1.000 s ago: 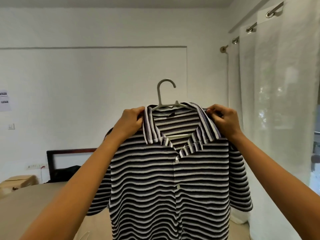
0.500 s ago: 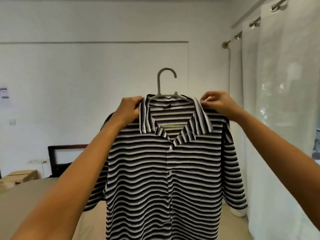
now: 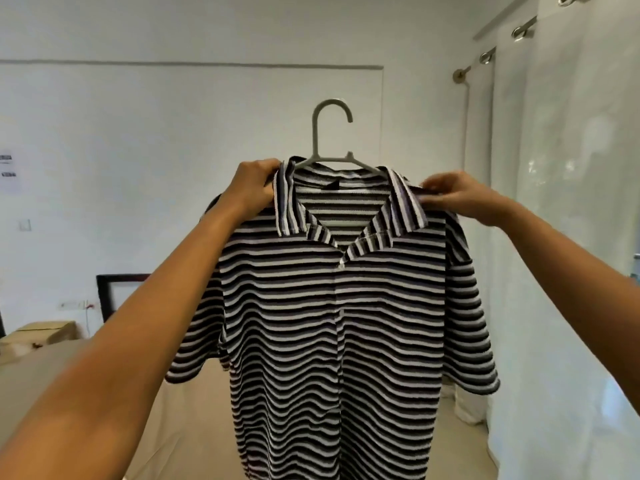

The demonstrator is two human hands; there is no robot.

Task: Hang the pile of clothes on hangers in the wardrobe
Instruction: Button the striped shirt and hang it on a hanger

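Black-and-white striped shirt (image 3: 332, 323), grey hanger (image 3: 330, 133)

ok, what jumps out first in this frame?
A striped shirt fills the centre, draped on a pale hanger whose hook pokes up free above the collar. The left hand grips one shoulder, the right hand pinches the other. White curtains hang at right.

Item I see: striped shirt (image 3: 332, 306) on grey hanger (image 3: 314, 140), hook at twelve o'clock. Left hand (image 3: 254, 185) grips it at ten o'clock; right hand (image 3: 464, 197) pinches it at two.
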